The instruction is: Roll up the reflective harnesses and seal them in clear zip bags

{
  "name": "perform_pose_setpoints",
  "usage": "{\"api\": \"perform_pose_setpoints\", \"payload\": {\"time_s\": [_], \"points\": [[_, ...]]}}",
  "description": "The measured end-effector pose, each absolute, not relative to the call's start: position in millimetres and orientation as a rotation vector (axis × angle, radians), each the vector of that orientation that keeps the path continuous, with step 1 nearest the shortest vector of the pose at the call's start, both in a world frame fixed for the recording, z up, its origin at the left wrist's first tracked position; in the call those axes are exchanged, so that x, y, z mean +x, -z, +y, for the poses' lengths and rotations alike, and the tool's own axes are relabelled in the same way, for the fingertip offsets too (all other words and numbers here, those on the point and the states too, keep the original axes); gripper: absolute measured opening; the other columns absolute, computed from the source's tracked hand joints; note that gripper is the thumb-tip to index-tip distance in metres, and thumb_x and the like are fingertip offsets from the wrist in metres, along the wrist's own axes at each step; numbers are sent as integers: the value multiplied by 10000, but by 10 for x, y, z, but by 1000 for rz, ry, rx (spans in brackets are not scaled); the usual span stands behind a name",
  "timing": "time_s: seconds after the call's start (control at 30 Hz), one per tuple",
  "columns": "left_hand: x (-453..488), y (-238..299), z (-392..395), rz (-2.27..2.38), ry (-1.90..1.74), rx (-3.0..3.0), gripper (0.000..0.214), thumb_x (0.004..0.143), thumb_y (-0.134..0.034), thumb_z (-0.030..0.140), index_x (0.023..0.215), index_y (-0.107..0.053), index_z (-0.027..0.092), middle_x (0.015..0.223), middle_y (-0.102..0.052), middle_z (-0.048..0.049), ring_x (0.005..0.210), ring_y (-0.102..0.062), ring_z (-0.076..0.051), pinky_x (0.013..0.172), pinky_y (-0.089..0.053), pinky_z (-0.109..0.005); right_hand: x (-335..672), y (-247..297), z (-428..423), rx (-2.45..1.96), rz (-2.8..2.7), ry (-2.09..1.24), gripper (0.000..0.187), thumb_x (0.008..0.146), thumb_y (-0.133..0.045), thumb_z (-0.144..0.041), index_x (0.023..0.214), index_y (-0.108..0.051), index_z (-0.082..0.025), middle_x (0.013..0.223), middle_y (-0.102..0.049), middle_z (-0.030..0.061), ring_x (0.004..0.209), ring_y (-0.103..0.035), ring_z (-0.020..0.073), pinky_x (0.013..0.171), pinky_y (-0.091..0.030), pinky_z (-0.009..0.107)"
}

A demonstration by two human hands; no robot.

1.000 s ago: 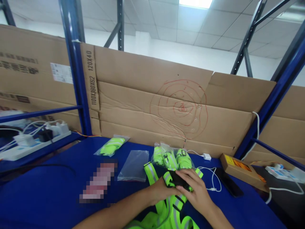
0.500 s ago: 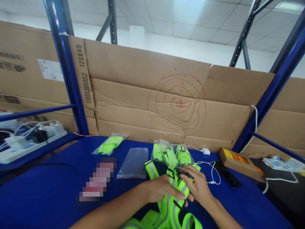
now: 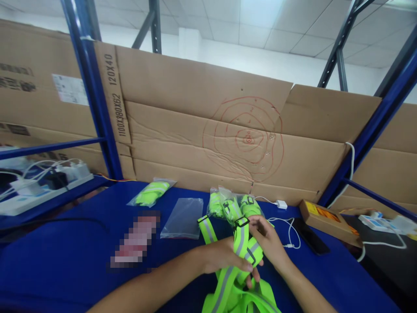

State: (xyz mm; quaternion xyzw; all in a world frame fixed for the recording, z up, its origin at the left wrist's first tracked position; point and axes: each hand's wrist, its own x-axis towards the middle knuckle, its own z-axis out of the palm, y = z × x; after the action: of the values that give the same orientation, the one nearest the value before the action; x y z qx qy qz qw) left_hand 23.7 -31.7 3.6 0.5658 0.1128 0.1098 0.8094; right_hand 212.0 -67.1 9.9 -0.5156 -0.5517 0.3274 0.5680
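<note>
Neon yellow-green straps with a grey reflective stripe and black buckles, a reflective harness, hang in a bundle in front of me. My left hand is wrapped round the straps, its thumb across them and its fingertips showing below. My right hand is at the right of the bundle, fingers curled and pinching the strap beside an upright black buckle. Part of its grip is hidden. Another strap end with a black buckle sticks up at the left. The lower straps fall in loose loops.
On the blue table lie a bagged green strap roll, several bagged rolls at the back, and a clear plastic bag. A phone, white cable and cardboard box lie right. A power strip stands left.
The right hand has drawn slightly up and back from the dark buckle piece it covered. A buckle now stands upright above the left hand. The loose loops below have shifted right.
</note>
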Motion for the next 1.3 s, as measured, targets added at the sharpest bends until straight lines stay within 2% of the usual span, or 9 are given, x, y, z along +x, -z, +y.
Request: {"api": "perform_pose_setpoints", "payload": {"time_s": [0.13,0.23,0.33,0.6,0.7,0.77,1.07,1.17,1.3], "points": [[218,-46,-272,224,-237,1254,553,645,-958,392,1092,-750,141,952,-788,-103,650,-702,-162,781,-541,-338,2200,-148,-746,-1202,-1668,-465,465,1011,-587,-561,1176,-797,-181,1200,-763,159,1158,-713,294,1015,-575,419],[221,-91,-308,157,-228,1305,501,677,-935,405,1072,-766,149,950,-787,-89,702,-715,-169,832,-542,-349,2172,-151,-883,-1190,-1849,-817,626,1015,-601,-533,1553,-546,-219,1123,-784,131,928,-787,257,730,-639,318],[226,-115,-359,179,-235,1362,419,682,-909,430,968,-791,147,903,-774,-63,699,-702,-172,859,-549,-368,2090,-57,-959,-1191,-1800,-1212,904,961,-695,-523,1694,-244,-248,931,-783,66,529,-715,154,411,-472,177],[175,134,-319,325,-185,1162,301,578,-866,301,817,-806,128,822,-768,-92,737,-726,-221,906,-565,-395,1866,153,-894,-1364,-1530,-1118,785,890,-729,-574,1553,-500,-223,1164,-763,139,388,-582,101,317,-433,223],[188,224,-291,448,-201,1061,333,472,-916,299,744,-787,157,784,-770,-78,726,-726,-240,865,-583,-409,1858,170,-888,-1346,-1664,-700,621,865,-769,-464,1421,-663,-211,1131,-790,124,799,-779,261,671,-662,353],[180,209,-287,475,-190,1066,376,429,-961,303,731,-775,178,765,-770,-58,746,-740,-266,890,-584,-440,1871,171,-881,-1275,-1745,-453,526,843,-796,-417,1325,-741,-214,1152,-797,122,1030,-763,308,901,-646,410],[113,-61,-332,209,-108,1391,504,653,-953,481,1022,-776,186,831,-770,-32,887,-753,-248,1062,-505,-444,1900,-27,-915,-1177,-1514,-631,465,867,-736,-622,876,-777,-160,713,-714,48,622,-620,192,574,-542,277],[140,-20,-340,236,-38,1332,528,632,-946,500,1021,-792,178,818,-773,-53,905,-759,-274,1041,-512,-439,1934,-57,-912,-1157,-1510,-661,470,888,-718,-617,835,-756,-152,725,-702,47,655,-612,188,578,-519,265],[181,76,-448,177,42,1126,747,667,-838,689,1218,-761,190,1151,-776,-110,1199,-705,-313,1097,-477,-424,2014,-50,-887,-1157,-1586,-549,404,956,-666,-547,924,-781,-161,817,-758,61,719,-680,217,656,-573,302]]}}
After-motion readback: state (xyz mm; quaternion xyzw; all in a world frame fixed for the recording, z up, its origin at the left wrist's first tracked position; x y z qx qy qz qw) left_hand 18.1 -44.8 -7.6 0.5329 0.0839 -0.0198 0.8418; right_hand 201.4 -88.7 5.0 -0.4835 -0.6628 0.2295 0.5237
